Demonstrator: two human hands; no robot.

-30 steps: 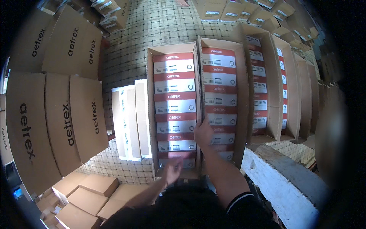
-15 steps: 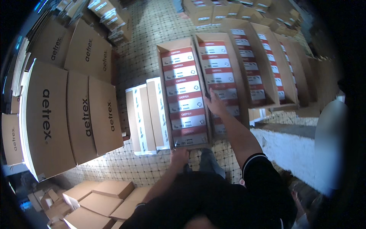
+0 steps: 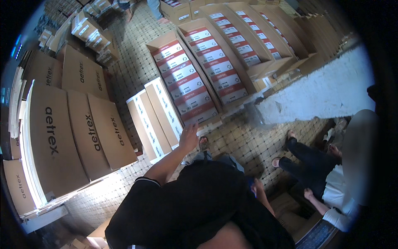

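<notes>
My left hand [image 3: 189,137] lies with fingers stretched out at the near end of an open long carton [image 3: 212,121]. Inside that carton stands a row of red-and-white shoe boxes [image 3: 191,88]. Low beside my right hip is my right hand [image 3: 258,189], closed on something blue [image 3: 251,182], mostly hidden by my body. To the right of the first carton, a second open carton [image 3: 251,88] holds a similar row of boxes. Two taped brown cartons [image 3: 159,112] lie against the left side of the first one.
Large flattened-looking brown cartons [image 3: 54,141] stand at the left. More filled open cartons [image 3: 267,62] line the far right, beside a pale worn slab [image 3: 315,91]. A seated person [image 3: 317,166] is at the right. Another person's legs [image 3: 155,10] show far back.
The view has turned toward the right. My right hand has left the second carton's side and dropped beside my hip. My left hand remains by the first carton's near end, fingers extended.
</notes>
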